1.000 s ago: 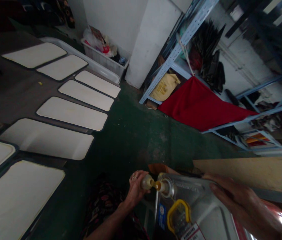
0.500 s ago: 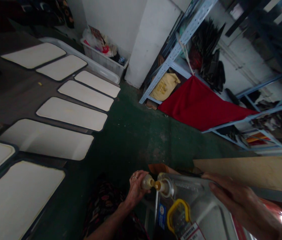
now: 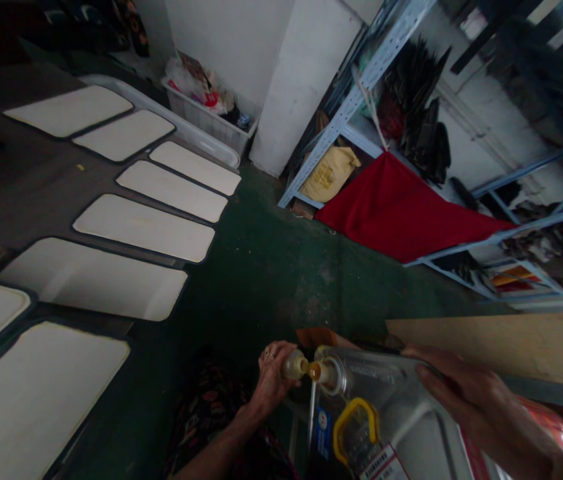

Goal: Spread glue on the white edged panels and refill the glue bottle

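Note:
My left hand [image 3: 275,371] is wrapped round a small translucent bottle [image 3: 293,365], its neck pointing right. A large metal can [image 3: 406,407] with a yellow handle [image 3: 340,437] lies tilted beside it. Amber liquid [image 3: 313,371] runs between the can's spout [image 3: 332,374] and the bottle's mouth, and the two openings are almost touching. My right hand [image 3: 476,393] rests along the can's upper edge, gripping its side; its fingertips are partly out of sight behind the edge. A blue label and a barcode sticker show on the can's top.
Several white padded panels [image 3: 146,227] with dark edges lie on a table at left. A grey bin [image 3: 206,120] of scraps stands by the wall. Blue metal shelving [image 3: 321,160] with a red cloth [image 3: 401,207] fills the right. A wooden board [image 3: 491,347] lies behind the can.

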Demonstrator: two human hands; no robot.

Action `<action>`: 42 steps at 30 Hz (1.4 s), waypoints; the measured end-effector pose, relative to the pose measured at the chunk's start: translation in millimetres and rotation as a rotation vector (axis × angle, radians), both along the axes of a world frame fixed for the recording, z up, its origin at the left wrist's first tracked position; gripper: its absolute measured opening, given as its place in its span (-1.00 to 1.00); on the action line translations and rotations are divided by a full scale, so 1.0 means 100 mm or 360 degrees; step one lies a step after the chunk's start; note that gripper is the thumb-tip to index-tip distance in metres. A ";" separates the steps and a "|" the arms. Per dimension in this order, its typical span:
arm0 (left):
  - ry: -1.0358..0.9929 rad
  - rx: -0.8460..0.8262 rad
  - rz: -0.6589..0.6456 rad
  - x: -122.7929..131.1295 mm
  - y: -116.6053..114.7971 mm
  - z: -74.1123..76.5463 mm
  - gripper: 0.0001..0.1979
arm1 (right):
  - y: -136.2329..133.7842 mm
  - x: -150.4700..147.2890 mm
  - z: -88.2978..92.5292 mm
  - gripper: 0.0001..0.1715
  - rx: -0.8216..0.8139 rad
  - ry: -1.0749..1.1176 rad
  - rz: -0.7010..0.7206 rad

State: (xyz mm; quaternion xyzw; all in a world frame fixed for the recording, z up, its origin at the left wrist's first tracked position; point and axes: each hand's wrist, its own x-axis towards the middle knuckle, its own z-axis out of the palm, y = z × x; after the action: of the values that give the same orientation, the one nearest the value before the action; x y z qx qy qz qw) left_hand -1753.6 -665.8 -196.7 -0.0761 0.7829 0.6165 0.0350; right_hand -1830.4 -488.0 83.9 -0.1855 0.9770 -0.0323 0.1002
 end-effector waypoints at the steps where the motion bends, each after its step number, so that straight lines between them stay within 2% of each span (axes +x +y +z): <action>1: 0.0010 0.0002 0.0002 0.00 0.00 -0.01 -0.29 | 0.00 0.00 0.00 -0.53 0.0005 0.0000 0.0006; 12: 0.0053 0.0009 0.0045 0.01 0.01 0.00 -0.34 | -0.08 -0.01 0.03 -0.53 0.0013 -0.0014 0.0020; 26: 0.0057 -0.0002 0.0055 0.02 0.06 -0.08 -0.30 | -0.10 0.02 0.03 -0.54 -0.0009 0.0008 0.0044; 42: 0.0038 0.0020 0.0026 -0.01 0.02 0.00 -0.33 | -0.07 0.01 0.03 -0.57 -0.0051 0.0028 0.0059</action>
State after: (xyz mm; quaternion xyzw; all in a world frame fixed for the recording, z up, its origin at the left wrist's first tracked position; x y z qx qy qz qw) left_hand -1754.7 -664.0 -196.6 -0.0750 0.7787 0.6226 0.0212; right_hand -1829.9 -495.0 86.6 -0.2055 0.9736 -0.0444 0.0891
